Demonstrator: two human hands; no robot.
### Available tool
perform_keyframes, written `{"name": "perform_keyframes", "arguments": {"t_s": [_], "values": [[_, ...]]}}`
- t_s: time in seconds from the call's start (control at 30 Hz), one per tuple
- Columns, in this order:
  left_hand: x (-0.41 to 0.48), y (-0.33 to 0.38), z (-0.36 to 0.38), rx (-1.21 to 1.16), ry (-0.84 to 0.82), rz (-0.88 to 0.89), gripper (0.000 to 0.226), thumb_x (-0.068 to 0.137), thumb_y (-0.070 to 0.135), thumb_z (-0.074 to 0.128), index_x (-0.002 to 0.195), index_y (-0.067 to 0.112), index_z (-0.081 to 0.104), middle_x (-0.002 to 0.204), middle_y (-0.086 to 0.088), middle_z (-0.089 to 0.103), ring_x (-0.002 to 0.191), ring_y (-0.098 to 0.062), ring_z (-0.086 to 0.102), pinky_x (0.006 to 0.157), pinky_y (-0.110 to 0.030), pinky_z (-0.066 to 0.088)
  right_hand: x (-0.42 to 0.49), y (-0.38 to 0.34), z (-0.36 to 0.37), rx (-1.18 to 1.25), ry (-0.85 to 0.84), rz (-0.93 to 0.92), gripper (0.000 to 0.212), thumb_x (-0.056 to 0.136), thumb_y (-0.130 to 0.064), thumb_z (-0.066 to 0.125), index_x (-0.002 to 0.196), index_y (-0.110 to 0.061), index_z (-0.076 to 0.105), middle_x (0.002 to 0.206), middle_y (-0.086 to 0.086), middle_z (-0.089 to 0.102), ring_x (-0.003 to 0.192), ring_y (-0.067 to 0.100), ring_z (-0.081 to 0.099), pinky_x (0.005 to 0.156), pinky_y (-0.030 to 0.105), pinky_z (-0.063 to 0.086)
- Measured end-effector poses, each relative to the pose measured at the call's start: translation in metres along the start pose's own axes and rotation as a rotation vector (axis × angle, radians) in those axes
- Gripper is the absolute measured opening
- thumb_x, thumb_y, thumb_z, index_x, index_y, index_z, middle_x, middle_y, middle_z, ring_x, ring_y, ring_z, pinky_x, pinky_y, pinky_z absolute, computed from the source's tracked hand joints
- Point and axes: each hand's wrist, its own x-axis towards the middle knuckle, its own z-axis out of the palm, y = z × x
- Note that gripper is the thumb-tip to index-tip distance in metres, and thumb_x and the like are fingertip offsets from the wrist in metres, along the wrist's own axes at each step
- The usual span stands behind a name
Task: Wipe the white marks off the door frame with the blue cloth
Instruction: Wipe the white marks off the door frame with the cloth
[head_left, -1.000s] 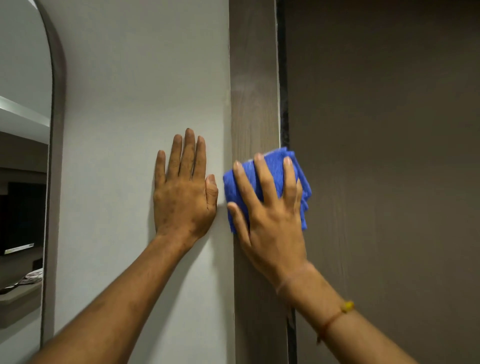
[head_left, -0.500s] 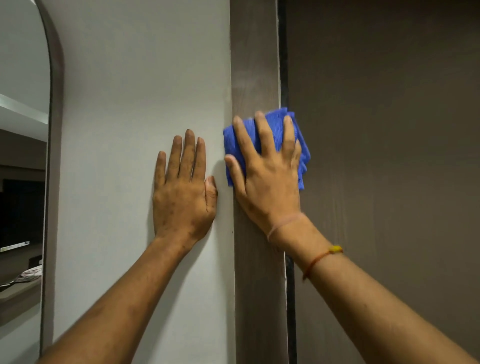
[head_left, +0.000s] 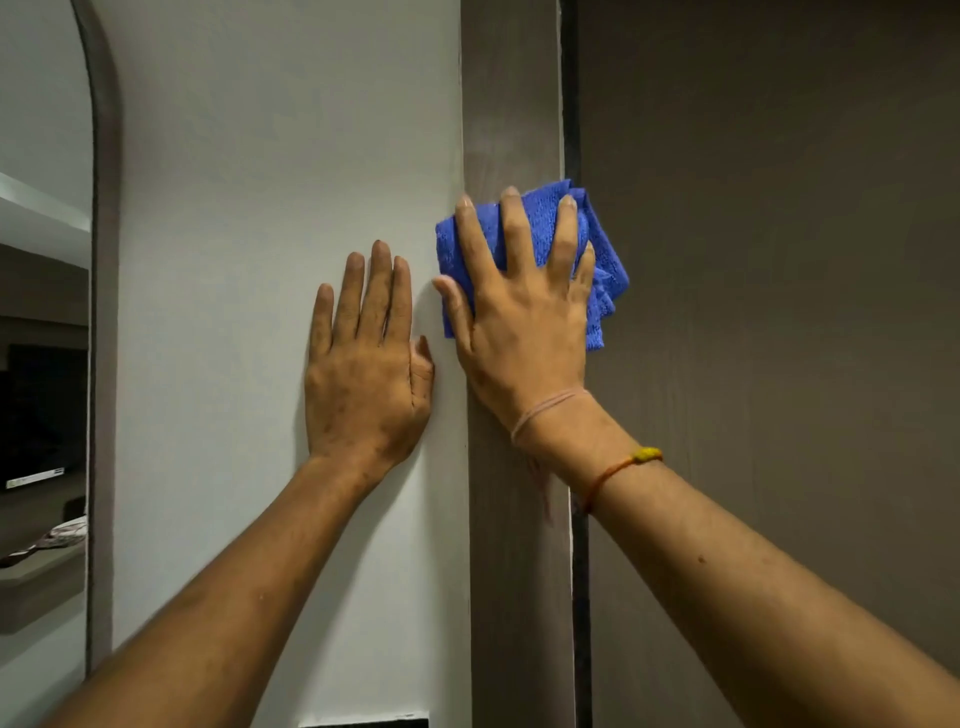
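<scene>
One brown door (head_left: 779, 312) fills the right side, shut against a dark gap. One pale wall (head_left: 260, 182) takes the middle, with one arched mirror (head_left: 47, 364) at its left edge. Between wall and door stands one door frame (head_left: 511, 104), a grey-brown upright strip with a faint pale smear just above the cloth. Two bare forearms reach up from below. The left hand (head_left: 363, 379) lies flat on the wall, palm down and fingers together, grasping nothing, just beside the frame. The right hand (head_left: 524, 332) presses one folded blue cloth (head_left: 602, 270) flat against the frame with spread fingers; the cloth sticks out past the frame on both sides, onto the wall and over the gap. Two thin bands circle the right wrist: one pale string (head_left: 545, 410) and one orange thread (head_left: 618, 467) with one yellow bead.
</scene>
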Motion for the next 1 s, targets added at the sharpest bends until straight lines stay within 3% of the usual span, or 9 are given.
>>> {"name": "perform_keyframes", "arguments": {"t_s": [0.23,0.43,0.5,0.6,0.67,0.73,0.8,0.9,1.0], "values": [[-0.002,-0.003,-0.001,-0.063,-0.027,0.025,0.061,0.093,0.031,0.017,0.147,0.010,0.000,0.159,-0.011,0.001,0.146,-0.022,-0.005,0.119,-0.036,-0.002,-0.057,0.003,0.008,-0.180,-0.027,-0.146,0.053,0.093,-0.050,0.035,0.140,-0.026,0.036,0.146,0.011,0.044,0.134,0.046,0.034,0.105,0.064,0.031],[-0.013,0.002,-0.017,-0.346,-0.109,-0.003,0.063,0.089,0.025,0.028,0.148,0.014,0.008,0.159,-0.003,0.003,0.144,-0.011,-0.007,0.118,-0.029,-0.003,-0.055,0.007,-0.001,0.121,0.003,-0.010,0.048,0.085,-0.019,0.066,0.130,-0.018,0.050,0.139,0.018,0.049,0.130,0.052,0.034,0.097,0.070,0.038],[-0.021,0.009,-0.025,-0.497,-0.155,-0.054,0.059,0.090,0.025,0.030,0.147,0.014,0.019,0.158,-0.002,0.012,0.144,-0.010,0.002,0.118,-0.029,0.005,-0.063,0.015,-0.005,0.268,-0.024,0.113,0.048,0.088,-0.012,0.061,0.133,-0.017,0.047,0.145,0.017,0.041,0.133,0.050,0.027,0.102,0.067,0.036],[-0.039,0.028,-0.044,-0.615,-0.105,-0.138,0.045,0.093,0.015,0.043,0.138,0.011,0.041,0.149,-0.008,0.039,0.139,-0.020,0.032,0.113,-0.033,0.028,-0.091,0.027,-0.012,0.345,-0.100,0.138,0.048,0.093,-0.013,0.056,0.138,-0.019,0.041,0.149,0.013,0.033,0.136,0.043,0.024,0.107,0.060,0.035],[-0.049,0.046,-0.056,-0.656,0.005,-0.213,0.037,0.090,0.016,0.046,0.125,0.009,0.055,0.128,-0.011,0.059,0.117,-0.024,0.054,0.100,-0.035,0.044,-0.109,0.034,-0.020,0.458,-0.077,0.190,0.047,0.093,-0.015,0.054,0.138,-0.015,0.040,0.146,0.013,0.036,0.135,0.035,0.030,0.111,0.054,0.034],[-0.058,0.070,-0.069,-0.777,0.012,-0.288,0.029,0.089,0.023,0.050,0.112,0.012,0.063,0.108,-0.007,0.067,0.092,-0.017,0.061,0.083,-0.028,0.051,-0.127,0.038,-0.033,0.553,0.000,0.271,0.047,0.093,-0.017,0.053,0.137,-0.007,0.039,0.141,0.014,0.041,0.133,0.029,0.037,0.110,0.050,0.034],[-0.070,0.100,-0.080,-0.941,-0.194,-0.310,0.022,0.085,0.034,0.057,0.097,0.021,0.068,0.093,0.002,0.072,0.077,-0.008,0.063,0.071,-0.019,0.051,-0.150,0.045,-0.049,0.619,0.065,0.314,0.051,0.091,-0.017,0.052,0.137,-0.003,0.036,0.139,0.015,0.042,0.131,0.029,0.041,0.107,0.052,0.038],[-0.095,0.145,-0.086,-1.163,-0.570,-0.331,0.028,0.076,0.045,0.061,0.089,0.022,0.068,0.071,0.004,0.072,0.059,-0.004,0.063,0.056,-0.020,0.052,-0.190,0.059,-0.074,0.662,0.027,0.319,0.064,0.087,-0.012,0.055,0.142,-0.005,0.023,0.142,0.015,0.033,0.135,0.026,0.035,0.110,0.049,0.037],[-0.121,0.190,-0.083,-1.351,-0.792,-0.363,0.017,0.080,0.028,0.061,0.094,0.019,0.066,0.074,-0.005,0.072,0.062,-0.020,0.066,0.060,-0.032,0.054,-0.233,0.093,-0.107,0.607,-0.154,0.390,0.088,0.079,-0.025,0.055,0.145,-0.010,-0.001,0.147,0.006,0.016,0.140,0.000,0.014,0.115,0.016,0.022]]}}
